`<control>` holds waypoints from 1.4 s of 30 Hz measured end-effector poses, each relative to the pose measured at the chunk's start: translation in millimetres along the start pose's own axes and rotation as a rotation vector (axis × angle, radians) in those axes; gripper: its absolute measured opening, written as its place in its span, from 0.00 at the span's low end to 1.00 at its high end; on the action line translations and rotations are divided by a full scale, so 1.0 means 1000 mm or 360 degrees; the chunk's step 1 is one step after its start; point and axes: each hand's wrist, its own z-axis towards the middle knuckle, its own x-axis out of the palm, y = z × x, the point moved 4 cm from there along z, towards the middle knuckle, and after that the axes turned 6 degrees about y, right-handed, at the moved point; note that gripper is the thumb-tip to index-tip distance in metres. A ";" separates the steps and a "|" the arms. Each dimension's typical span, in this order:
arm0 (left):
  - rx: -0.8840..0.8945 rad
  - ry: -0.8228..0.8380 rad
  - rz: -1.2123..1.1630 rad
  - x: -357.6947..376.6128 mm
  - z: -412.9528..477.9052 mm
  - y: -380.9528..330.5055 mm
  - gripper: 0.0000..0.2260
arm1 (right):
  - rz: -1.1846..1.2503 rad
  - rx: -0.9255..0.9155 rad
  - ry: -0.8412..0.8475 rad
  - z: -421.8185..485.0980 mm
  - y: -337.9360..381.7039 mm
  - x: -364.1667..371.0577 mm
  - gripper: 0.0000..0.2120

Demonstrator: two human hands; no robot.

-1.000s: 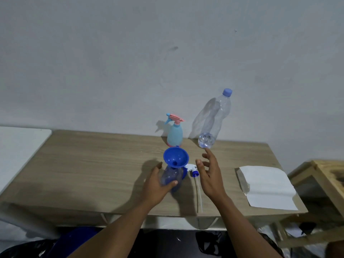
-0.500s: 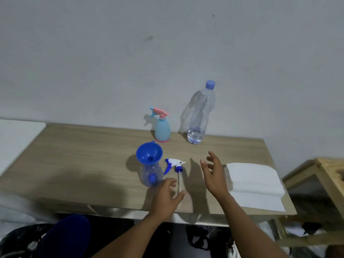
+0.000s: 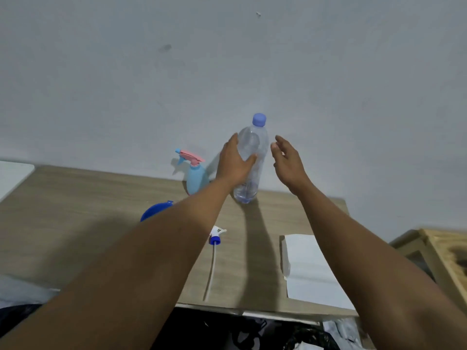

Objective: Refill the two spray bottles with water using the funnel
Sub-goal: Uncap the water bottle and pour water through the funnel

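A clear plastic water bottle (image 3: 254, 150) with a blue cap stands at the back of the wooden table (image 3: 75, 198), a little water at its bottom. My left hand (image 3: 233, 164) wraps its left side, thumb across the front. My right hand (image 3: 289, 164) hovers just right of the bottle, fingers apart, not touching it. A light blue spray bottle (image 3: 195, 179) with a pink trigger stands left of the water bottle. The blue funnel (image 3: 155, 212) shows only part of its rim; my left forearm hides the bottle under it. A white and blue spray head (image 3: 216, 236) with its tube lies on the table.
A folded white sheet (image 3: 310, 269) lies at the table's right front. A wooden frame (image 3: 442, 248) stands to the right of the table. A white surface (image 3: 12, 173) adjoins the table's left end. The wall rises directly behind the bottles.
Both hands moved from the table's front toward the back. My left hand left the funnel bottle and now wraps the water bottle; my right hand rose beside it.
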 end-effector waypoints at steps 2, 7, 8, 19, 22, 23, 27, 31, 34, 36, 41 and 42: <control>-0.0057 0.0140 0.0071 0.001 0.019 -0.004 0.40 | 0.0025 0.0012 0.0108 0.013 0.004 0.002 0.26; 0.0025 0.0213 -0.0055 -0.003 0.008 -0.018 0.34 | 0.0149 0.0029 0.0083 -0.003 0.008 0.001 0.24; 0.0046 0.0199 -0.0090 -0.005 -0.001 -0.020 0.35 | 0.0196 -0.0001 0.0064 -0.013 0.009 0.000 0.20; 0.0075 0.0266 -0.0327 -0.020 -0.123 -0.016 0.38 | 0.0298 -0.0063 0.0002 -0.132 -0.005 0.009 0.19; 0.0061 0.0254 -0.0379 -0.021 -0.149 -0.010 0.38 | 0.0320 -0.0030 -0.0015 -0.156 -0.010 0.016 0.19; 0.0057 0.0246 -0.0400 -0.021 -0.155 -0.007 0.38 | 0.0337 -0.0023 -0.0013 -0.163 -0.011 0.018 0.19; 0.0056 0.0192 -0.0336 -0.023 -0.173 0.000 0.37 | 0.0254 -0.0055 -0.0014 -0.182 -0.011 0.024 0.18; 0.0089 0.0153 -0.0172 -0.024 -0.177 0.000 0.41 | 0.0101 -0.0093 -0.0091 -0.182 0.005 0.021 0.15; 0.0120 0.0166 -0.0212 -0.024 -0.175 -0.003 0.39 | 0.0018 -0.0210 -0.0265 -0.177 0.035 0.020 0.13; 0.0113 0.0175 -0.0184 -0.024 -0.175 -0.003 0.37 | -0.0044 -0.0330 -0.0343 -0.171 0.055 0.023 0.15; 0.0083 0.0178 -0.0161 -0.024 -0.174 -0.003 0.38 | -0.0126 -0.0395 -0.0508 -0.158 0.072 0.027 0.13; 0.0087 0.0177 -0.0163 -0.024 -0.174 -0.004 0.38 | -0.0137 -0.0432 -0.0525 -0.159 0.071 0.028 0.12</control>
